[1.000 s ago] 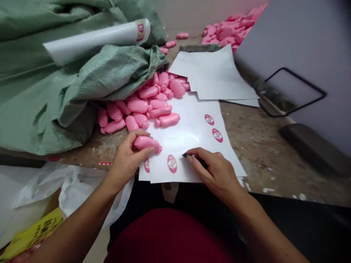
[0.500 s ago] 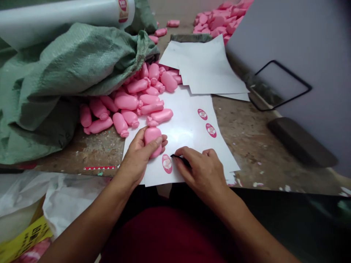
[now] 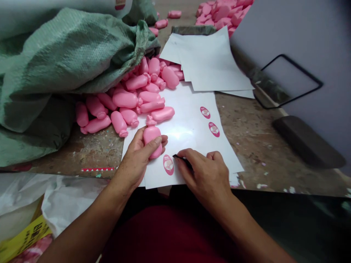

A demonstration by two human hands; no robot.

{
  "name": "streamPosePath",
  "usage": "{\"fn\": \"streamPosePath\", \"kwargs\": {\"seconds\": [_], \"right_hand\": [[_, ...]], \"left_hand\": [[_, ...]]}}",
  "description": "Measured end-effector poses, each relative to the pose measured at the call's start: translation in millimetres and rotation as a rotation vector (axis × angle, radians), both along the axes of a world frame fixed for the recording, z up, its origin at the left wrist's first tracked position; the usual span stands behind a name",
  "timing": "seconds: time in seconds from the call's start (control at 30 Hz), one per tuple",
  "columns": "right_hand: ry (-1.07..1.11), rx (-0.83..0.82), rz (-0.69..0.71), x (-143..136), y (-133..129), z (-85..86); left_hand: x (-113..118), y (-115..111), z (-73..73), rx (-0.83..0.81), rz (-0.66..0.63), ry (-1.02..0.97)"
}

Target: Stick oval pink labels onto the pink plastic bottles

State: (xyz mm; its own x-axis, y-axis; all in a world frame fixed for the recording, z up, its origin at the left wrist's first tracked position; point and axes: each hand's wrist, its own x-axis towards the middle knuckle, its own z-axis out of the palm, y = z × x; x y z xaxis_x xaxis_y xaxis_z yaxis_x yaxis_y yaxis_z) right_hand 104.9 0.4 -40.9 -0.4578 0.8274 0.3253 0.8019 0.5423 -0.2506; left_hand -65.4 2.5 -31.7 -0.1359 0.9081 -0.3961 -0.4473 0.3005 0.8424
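My left hand (image 3: 137,155) is wrapped round a small pink plastic bottle (image 3: 152,138), its ribbed neck pointing away from me and my thumb lying across the body. Just right of it, my right hand (image 3: 207,170) pinches a thin black pointed tool (image 3: 183,159); most of it is hidden by the fingers. The tip hovers beside an oval pink-and-white sticker (image 3: 168,165) on a white sheet (image 3: 181,126); whether it touches the sheet I cannot tell. Two more oval stickers, an upper one (image 3: 205,112) and a lower one (image 3: 214,129), sit at the sheet's right.
Many pink bottles (image 3: 124,99) spill from a green woven sack (image 3: 82,54) on the left. Plain white sheets (image 3: 211,62) overlap at the back. On the right stand a grey panel (image 3: 301,33) and a dark block (image 3: 308,140). Another pink heap (image 3: 222,14) lies behind.
The view has shifted slightly, so the background sits a little differently. Both hands keep their holds, and the black tip stays close to the same sticker.
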Motion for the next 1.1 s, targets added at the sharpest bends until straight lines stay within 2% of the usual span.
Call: {"fn": "streamPosePath", "kwargs": {"seconds": [0.73,0.97,1.1], "right_hand": [[-0.019,0.042,0.0,-2.5,-3.1,-0.7],[0.019,-0.001,-0.016,-6.2,-0.4,-2.4],[0.073,-0.145,-0.047,-2.4,3.0,-1.6]], "left_hand": [[1.0,-1.8,0.2,-0.006,-0.003,0.038],[-0.8,-2.4,-2.1,0.002,-0.031,0.053],[-0.5,-2.6,-1.3,-0.001,-0.02,0.033]]}}
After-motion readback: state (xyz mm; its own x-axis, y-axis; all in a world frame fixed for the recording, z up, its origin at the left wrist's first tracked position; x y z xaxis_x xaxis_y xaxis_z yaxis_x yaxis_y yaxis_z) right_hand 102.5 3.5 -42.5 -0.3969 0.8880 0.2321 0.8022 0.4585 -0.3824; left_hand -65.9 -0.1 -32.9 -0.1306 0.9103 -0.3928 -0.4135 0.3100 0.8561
